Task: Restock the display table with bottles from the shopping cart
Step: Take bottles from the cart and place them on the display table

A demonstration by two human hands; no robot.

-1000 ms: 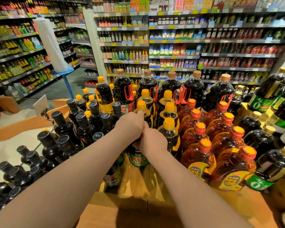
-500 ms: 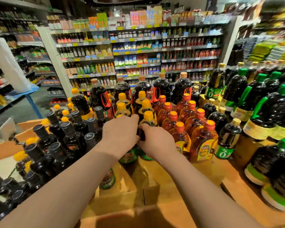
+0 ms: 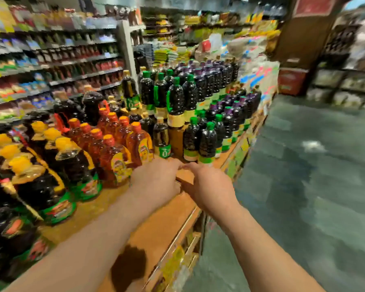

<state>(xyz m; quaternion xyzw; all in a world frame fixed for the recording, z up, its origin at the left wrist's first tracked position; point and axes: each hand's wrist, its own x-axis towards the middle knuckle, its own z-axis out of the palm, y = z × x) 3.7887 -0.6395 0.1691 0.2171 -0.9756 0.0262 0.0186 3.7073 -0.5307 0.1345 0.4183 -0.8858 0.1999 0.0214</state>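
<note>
Both hands hover low over the bare front strip of the table (image 3: 156, 232), near mid-frame. The left hand (image 3: 156, 182) and right hand (image 3: 209, 186) almost meet at the fingertips, fingers loosely curled and holding nothing that I can make out, though the picture is smeared. The bottles (image 3: 118, 163) stand in packed rows from the lower left up to the centre; the cart is out of view.

They look like full plastic bottles with smooth shrink labels, so I'd judge them heavy for their size, stiff enough to squeeze, slick on the body. The neck under the cap is the safest hold, or the side handle on the tall green-capped ones (image 3: 175, 95).

Open room lies along the near strip of wood. The table edge (image 3: 185, 232) runs diagonally to the lower centre, with floor (image 3: 303, 186) dropping away at right; anything set there wants to sit well in from it.
</note>
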